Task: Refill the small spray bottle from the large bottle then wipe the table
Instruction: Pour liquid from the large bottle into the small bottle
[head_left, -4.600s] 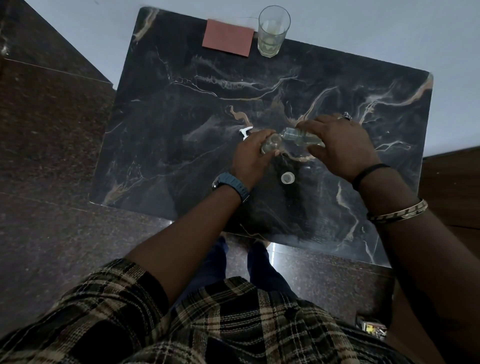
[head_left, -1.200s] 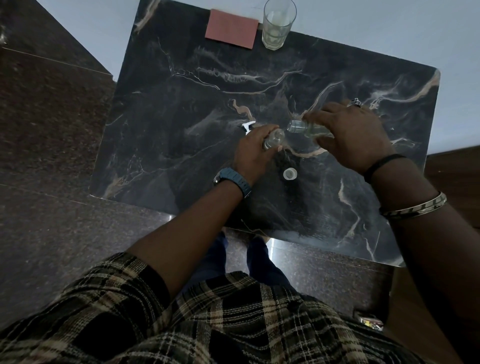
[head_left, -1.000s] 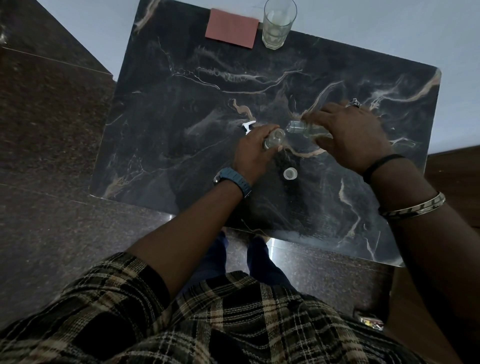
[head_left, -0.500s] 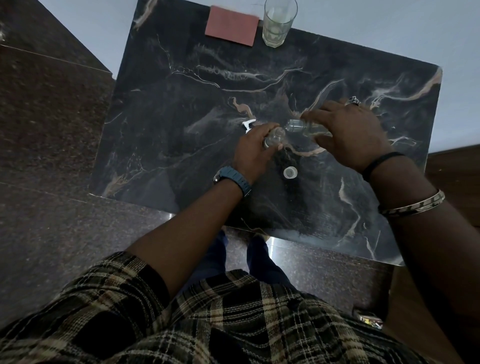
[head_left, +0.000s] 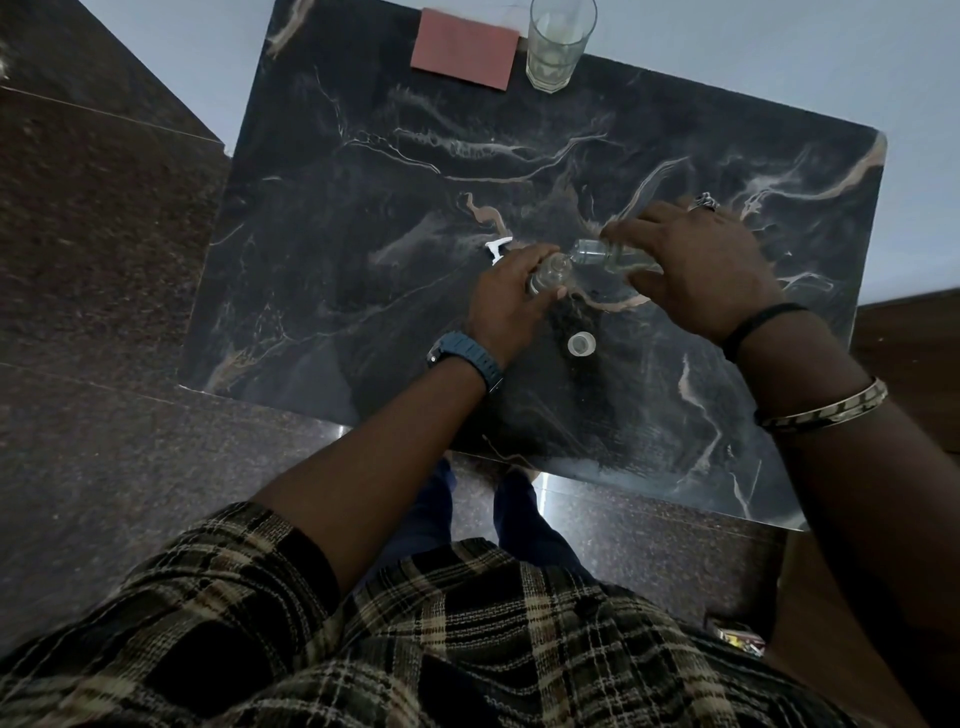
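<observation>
Left hand (head_left: 511, 301) wrapped round the small spray bottle (head_left: 549, 274), holding it upright on the dark marble desk (head_left: 332, 249), neck open. Right hand (head_left: 698, 270) grips the large bottle (head_left: 613, 257), tipped nearly flat w/ its mouth touching the small one's opening, just right of the left hand's fingertips. White sprayer top (head_left: 497, 248) lies on the desk just beyond the left hand. Round cap (head_left: 581, 344) sits btwn the two wrists, nearer the person. Well beyond both hands, at the far edge: red cloth (head_left: 464, 48) and a drinking glass (head_left: 558, 44), side by side.
</observation>
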